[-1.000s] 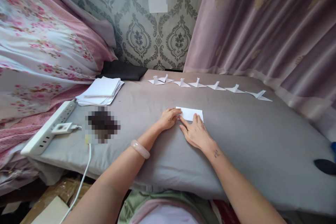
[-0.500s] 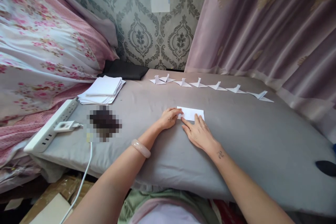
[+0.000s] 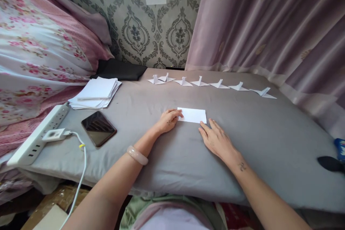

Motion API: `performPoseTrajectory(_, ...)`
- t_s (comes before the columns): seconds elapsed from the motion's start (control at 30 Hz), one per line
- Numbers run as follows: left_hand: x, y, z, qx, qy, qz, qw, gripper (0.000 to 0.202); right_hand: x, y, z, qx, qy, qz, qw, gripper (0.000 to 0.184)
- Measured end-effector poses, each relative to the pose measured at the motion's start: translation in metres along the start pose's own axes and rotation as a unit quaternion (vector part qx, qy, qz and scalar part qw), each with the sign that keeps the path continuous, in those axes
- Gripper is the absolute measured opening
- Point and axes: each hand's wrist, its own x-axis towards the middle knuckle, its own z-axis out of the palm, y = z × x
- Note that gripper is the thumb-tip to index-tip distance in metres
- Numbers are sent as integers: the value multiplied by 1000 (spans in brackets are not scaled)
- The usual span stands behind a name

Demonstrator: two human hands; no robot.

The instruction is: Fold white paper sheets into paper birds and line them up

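A folded white paper rectangle point(image 3: 192, 115) lies flat on the grey padded surface point(image 3: 167, 151). My left hand point(image 3: 168, 120), fingers curled, presses down on the paper's left edge. My right hand point(image 3: 218, 140) rests flat on the surface with fingers spread, its fingertips at the paper's lower right corner, holding nothing. Along the far side stands a row of several folded white paper birds point(image 3: 199, 82).
A stack of white paper sheets point(image 3: 95, 91) lies at the far left, with a dark phone point(image 3: 99, 128) in front of it. A white power strip point(image 3: 36, 138) with a charger and cable sits at the left edge. Curtains point(image 3: 269, 25) hang on the right; floral bedding point(image 3: 37, 50) rises left.
My right hand slid right and toward me along the paper's lower edge, off the sheet. The left hand stayed on the left edge. The view shifted slightly.
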Motion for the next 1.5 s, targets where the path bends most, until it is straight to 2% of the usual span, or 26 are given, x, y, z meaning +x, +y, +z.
performPoseTrajectory(0.17, 0, 7, -5, -21, 5, -44, 999, 36, 6, 19, -6, 149, 11, 66, 987, 38)
performPoseTrajectory(0.37, 10, 21, -5, -57, 98, -202, 973, 35, 38, 36, -1, 249, 17, 185, 950, 26)
performPoseTrajectory(0.43, 17, 25, -2, -83, 112, -229, 963, 33, 50, 35, 3, 291, 13, 205, 934, 23)
performPoseTrajectory(0.63, 39, 23, 5, -191, 134, -239, 943, 36, 75, 21, 11, 417, 15, 213, 883, 30)
performPoseTrajectory(0.8, 42, 17, 5, -311, 148, -218, 913, 42, 77, 20, 20, 478, 26, 191, 857, 38)
performPoseTrajectory(0.87, 39, 18, 4, -359, 131, -208, 900, 43, 74, 21, 24, 489, 36, 175, 854, 42)
performPoseTrajectory(0.97, 32, 24, 2, -419, 53, -172, 890, 36, 68, 20, 24, 490, 52, 143, 858, 51)
performPoseTrajectory(1.03, 26, 30, 0, -358, 38, -121, 925, 24, 62, 17, 20, 457, 92, 95, 880, 57)
performPoseTrajectory(1.1, 22, 36, -2, -213, 108, -25, 971, 18, 57, 13, 12, 391, 160, 27, 906, 59)
performPoseTrajectory(1.13, 20, 39, -2, -131, 156, 40, 978, 15, 54, 10, 8, 360, 195, -3, 912, 56)
performPoseTrajectory(1.2, 16, 45, -2, 12, 225, 182, 957, 17, 51, 7, 1, 316, 273, -57, 907, 45)
performPoseTrajectory(1.27, 13, 48, 0, 108, 249, 276, 922, 21, 48, 6, -2, 287, 325, -91, 897, 37)
performPoseTrajectory(1.33, 11, 50, 4, 156, 243, 298, 910, 24, 48, 7, 0, 270, 332, -117, 896, 36)
performPoseTrajectory(1.4, 11, 49, 7, 175, 216, 268, 922, 30, 48, 10, 4, 263, 303, -137, 906, 35)
performPoseTrajectory(1.5, 14, 41, 8, 192, 155, 198, 949, 38, 52, 14, 12, 282, 273, -132, 910, 31)
